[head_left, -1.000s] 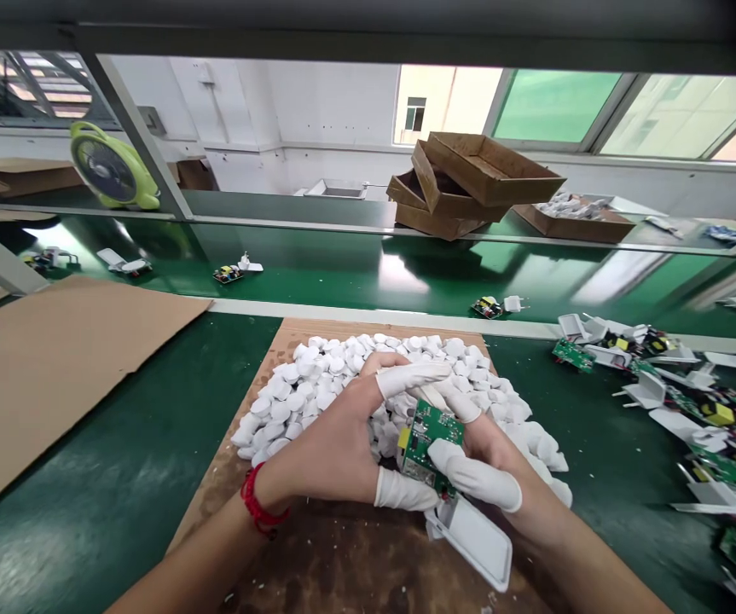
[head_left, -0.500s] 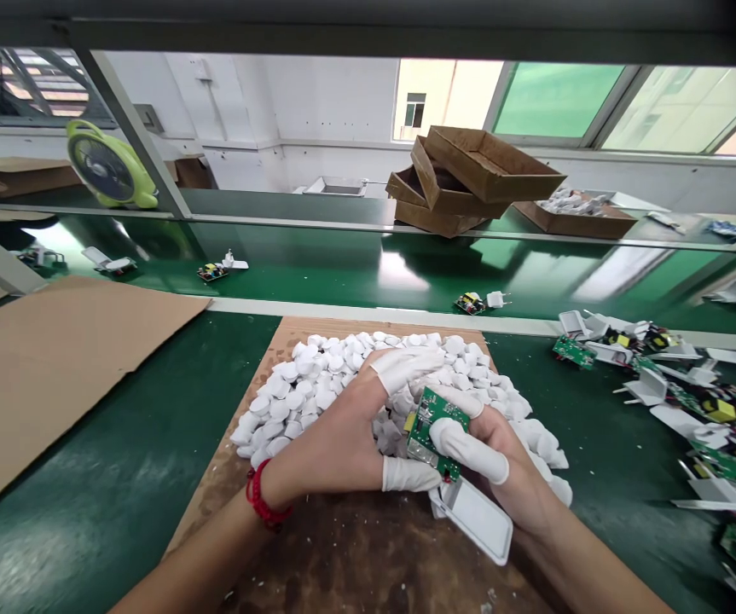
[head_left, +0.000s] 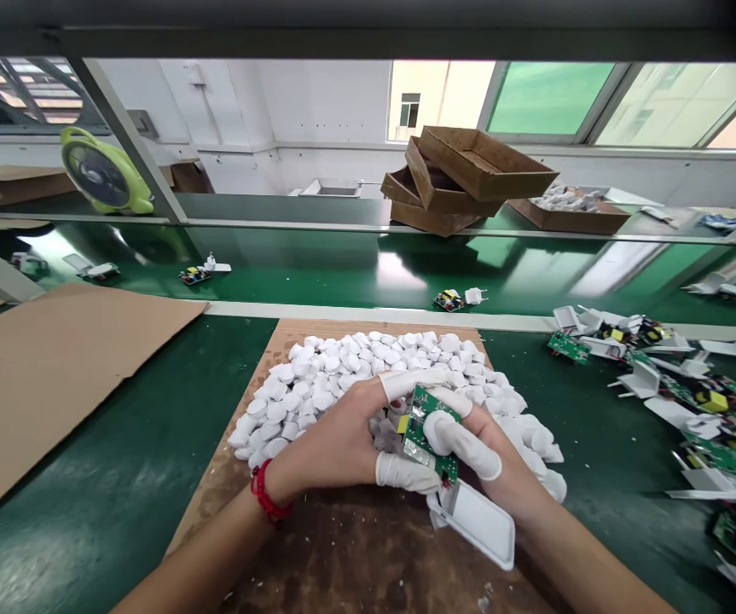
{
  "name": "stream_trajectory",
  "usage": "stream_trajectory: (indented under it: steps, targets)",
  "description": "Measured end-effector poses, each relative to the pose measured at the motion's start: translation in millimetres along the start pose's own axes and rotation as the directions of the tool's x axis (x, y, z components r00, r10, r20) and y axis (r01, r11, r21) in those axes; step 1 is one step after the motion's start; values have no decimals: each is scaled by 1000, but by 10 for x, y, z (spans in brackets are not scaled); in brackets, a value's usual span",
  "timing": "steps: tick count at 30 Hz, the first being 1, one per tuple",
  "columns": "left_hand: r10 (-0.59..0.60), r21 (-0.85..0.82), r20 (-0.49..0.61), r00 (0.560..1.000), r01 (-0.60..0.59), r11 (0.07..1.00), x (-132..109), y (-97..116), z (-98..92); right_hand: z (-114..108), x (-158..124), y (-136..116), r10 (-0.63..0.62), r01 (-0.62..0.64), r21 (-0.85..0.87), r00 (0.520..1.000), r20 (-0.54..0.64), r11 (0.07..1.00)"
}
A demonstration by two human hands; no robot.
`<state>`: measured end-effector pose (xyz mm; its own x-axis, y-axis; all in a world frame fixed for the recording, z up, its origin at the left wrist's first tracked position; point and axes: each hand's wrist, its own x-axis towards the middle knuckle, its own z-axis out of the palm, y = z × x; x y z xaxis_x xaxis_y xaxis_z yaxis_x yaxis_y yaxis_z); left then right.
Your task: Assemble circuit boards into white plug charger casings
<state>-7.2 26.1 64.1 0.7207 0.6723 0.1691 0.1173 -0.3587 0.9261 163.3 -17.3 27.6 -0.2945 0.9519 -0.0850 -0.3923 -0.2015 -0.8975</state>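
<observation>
In the head view my right hand [head_left: 470, 439] grips a green circuit board [head_left: 431, 426], its thumb pressed flat on the board's face. White finger covers sheathe several of my fingers. My left hand [head_left: 368, 435] curves around the board's left side, with the thumb at the lower end and the forefinger along the upper end. Its other fingertips are hidden behind. A yellow component shows at the board's left edge. From the lower end hangs a white plastic casing half [head_left: 479, 522], open side up. Behind both hands spreads a heap of small rounded white pieces [head_left: 329, 367].
Brown board [head_left: 342, 554] lies under the heap. Several circuit boards with white casings [head_left: 680, 384] are piled at right. A cardboard sheet [head_left: 54, 367] covers the left. Beyond runs a green belt [head_left: 316, 273] with scattered units; above it a shelf bears stacked brown trays [head_left: 483, 175] and a fan [head_left: 102, 175].
My left fingers have come down closer to the board's upper end. The board and casing stay in my right hand, shifted slightly. Units on the belt sit farther left.
</observation>
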Motion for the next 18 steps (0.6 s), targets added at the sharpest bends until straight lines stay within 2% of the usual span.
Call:
stream_trajectory:
  steps: [7, 15, 18]
  targets:
    - [15, 9, 74, 997, -16, 1000, 25, 3, 3, -48, 13, -27, 75, -76, 4, 993, 90, 997]
    - [45, 18, 104, 994, -47, 999, 29, -4, 17, -29, 31, -23, 79, -78, 90, 997, -12, 993]
    - [38, 14, 105, 994, -40, 999, 21, -3, 8, -43, 18, -8, 79, -78, 90, 997, -12, 993]
